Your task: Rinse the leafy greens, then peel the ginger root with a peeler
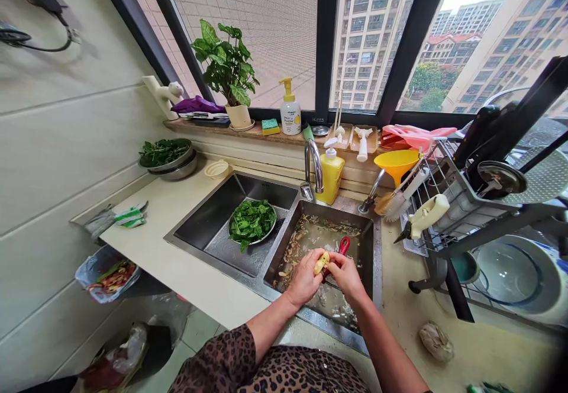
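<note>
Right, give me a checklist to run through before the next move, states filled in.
1. Left hand holds the yellow piece: ok.
2. Right hand close to the piece: ok.
3. Red tool firmly gripped: cannot tell, partly hidden by the right hand.
4. Water under the hands clean: not ok, scraps litter it.
5. Greens apart from the hands: ok, in the other basin.
6. Tap off: ok, no stream visible.

The left grip (304, 279) and right grip (347, 274) hold 1 pale-yellow piece (322, 262) over the littered right basin (368, 250).
</note>
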A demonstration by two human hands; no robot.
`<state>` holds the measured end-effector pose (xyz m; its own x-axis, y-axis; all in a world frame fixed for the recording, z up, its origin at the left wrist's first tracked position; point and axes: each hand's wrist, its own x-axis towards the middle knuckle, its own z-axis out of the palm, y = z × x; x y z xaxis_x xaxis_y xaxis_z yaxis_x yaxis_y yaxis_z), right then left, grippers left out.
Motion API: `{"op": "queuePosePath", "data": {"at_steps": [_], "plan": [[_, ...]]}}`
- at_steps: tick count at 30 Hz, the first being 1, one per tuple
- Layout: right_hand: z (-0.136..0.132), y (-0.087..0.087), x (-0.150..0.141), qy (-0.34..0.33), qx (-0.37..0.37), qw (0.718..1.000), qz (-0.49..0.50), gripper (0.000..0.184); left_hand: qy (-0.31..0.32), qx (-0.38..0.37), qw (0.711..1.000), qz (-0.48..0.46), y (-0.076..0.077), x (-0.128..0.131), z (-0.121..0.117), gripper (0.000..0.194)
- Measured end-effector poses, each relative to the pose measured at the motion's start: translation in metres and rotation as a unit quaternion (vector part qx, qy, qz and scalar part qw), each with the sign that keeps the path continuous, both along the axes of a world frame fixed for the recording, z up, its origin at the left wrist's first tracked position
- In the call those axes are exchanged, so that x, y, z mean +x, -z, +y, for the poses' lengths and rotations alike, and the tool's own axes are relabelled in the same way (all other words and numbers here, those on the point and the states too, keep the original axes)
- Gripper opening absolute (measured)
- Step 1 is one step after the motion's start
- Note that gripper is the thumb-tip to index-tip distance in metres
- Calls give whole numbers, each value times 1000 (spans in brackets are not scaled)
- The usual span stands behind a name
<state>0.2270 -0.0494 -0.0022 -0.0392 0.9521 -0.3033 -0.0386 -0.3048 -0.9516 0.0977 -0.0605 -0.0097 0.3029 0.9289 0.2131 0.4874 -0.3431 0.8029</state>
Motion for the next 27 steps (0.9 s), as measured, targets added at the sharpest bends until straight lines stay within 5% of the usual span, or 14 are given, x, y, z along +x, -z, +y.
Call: {"op": "queuePosePath", "data": {"at_steps": [5,11,18,23,27], "plan": [[-3,-1,5,-38,-65,997,25,35,-39,6,988,151,-3,0,-2,42],[-3,-3,-2,-1,-37,999,-7,33,-42,32,955,291,-12,6,-5,31],[-3,0,-9,24,-18,999,-23,25,-62,64,927,365,0,11,-8,25],[5,22,-14,27,-16,999,-28,25,-58,68,931,353,7,6,-6,26],[18,59,-7,-12,13,972,-233,26,-40,-24,983,176,23,-5,7,38]]}}
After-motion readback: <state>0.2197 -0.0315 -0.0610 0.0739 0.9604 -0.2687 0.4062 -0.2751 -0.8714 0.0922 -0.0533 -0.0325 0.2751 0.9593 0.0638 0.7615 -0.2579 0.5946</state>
